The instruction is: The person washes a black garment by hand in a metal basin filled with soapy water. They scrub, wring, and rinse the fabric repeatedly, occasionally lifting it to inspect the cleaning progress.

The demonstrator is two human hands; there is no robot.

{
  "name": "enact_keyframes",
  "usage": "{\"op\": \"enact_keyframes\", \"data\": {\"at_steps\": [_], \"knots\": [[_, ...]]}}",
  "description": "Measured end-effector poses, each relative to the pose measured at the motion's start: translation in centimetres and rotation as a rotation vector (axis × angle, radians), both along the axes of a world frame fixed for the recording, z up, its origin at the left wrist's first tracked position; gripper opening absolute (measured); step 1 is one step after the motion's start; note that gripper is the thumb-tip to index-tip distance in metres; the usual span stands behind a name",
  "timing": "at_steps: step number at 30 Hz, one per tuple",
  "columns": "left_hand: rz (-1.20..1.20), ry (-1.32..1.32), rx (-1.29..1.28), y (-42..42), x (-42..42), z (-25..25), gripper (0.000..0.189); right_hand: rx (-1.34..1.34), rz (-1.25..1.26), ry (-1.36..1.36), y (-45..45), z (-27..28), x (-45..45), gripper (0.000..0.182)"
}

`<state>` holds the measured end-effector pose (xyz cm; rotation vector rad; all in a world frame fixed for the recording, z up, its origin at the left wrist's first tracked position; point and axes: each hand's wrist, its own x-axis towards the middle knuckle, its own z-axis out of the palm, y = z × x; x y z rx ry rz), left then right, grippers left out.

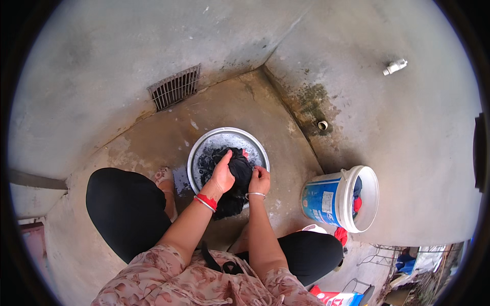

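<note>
A wet black cloth (240, 170) is gathered up over a round metal basin (229, 132) on the concrete floor. My left hand (226, 174) grips the bunched cloth, with its thumb on top and some fingertips showing beyond the far side. At the right side of the bundle, my right hand (260, 181) pinches an edge of the same cloth. Sudsy water lies in the basin, and part of the cloth hangs over the near rim. What is under the cloth stays hidden.
A white and blue plastic bucket (321, 199) holding clothes stands to the right. A metal floor-level grate (176, 88) sits in the left wall. From the right wall stick a pipe stub (322, 125) and a tap fitting (395, 67). A detergent bag (337, 296) lies at the lower right.
</note>
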<state>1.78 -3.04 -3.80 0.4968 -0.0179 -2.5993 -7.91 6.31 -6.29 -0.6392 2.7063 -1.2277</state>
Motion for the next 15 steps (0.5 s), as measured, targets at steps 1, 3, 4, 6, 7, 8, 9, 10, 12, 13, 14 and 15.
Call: {"op": "enact_keyframes", "data": {"at_steps": [1,3,4,6,7,8,9,10,12,13,14,15], "knots": [[0.051,-0.049,0.025,-0.5,0.4,-0.4,0.046,-0.112,0.093,0.008,0.1,0.7,0.8,0.025],[0.097,0.016,0.056,-0.8,0.9,-0.8,0.047,-0.203,0.295,-0.070,-0.3,1.5,1.1,0.035],[0.054,0.042,0.030,-0.8,1.1,-1.2,0.048,-0.159,0.381,-0.045,-1.2,2.4,1.9,0.038],[0.011,-0.071,-0.043,-0.2,0.8,-1.6,0.051,0.087,0.472,-0.170,-1.4,5.0,3.2,0.047],[-0.016,-0.111,-0.053,0.2,0.6,-1.3,0.053,0.081,0.473,-0.291,-1.1,4.4,2.7,0.046],[-0.027,-0.130,-0.081,0.6,0.6,-1.8,0.055,0.075,0.474,-0.412,-0.6,2.8,2.0,0.045],[-0.039,-0.147,-0.114,0.8,0.5,-2.4,0.057,0.065,0.472,-0.530,-0.1,1.7,1.4,0.044],[-0.053,-0.155,0.004,1.0,0.7,-3.1,0.060,-0.119,0.434,-0.582,0.0,1.3,1.8,0.036],[-0.054,-0.207,0.145,0.9,1.8,-4.8,0.070,-0.272,0.451,-0.740,-0.3,2.3,2.7,0.028],[0.016,-0.157,0.202,0.8,2.1,-4.7,0.071,-0.345,0.451,-0.818,-0.3,3.6,3.3,0.024],[0.081,-0.103,0.259,0.5,2.3,-4.0,0.073,-0.384,0.460,-0.894,0.0,5.0,3.7,0.022],[0.149,-0.049,0.314,0.2,2.4,-3.6,0.074,-0.421,0.471,-0.970,0.2,6.5,3.8,0.020]]}}
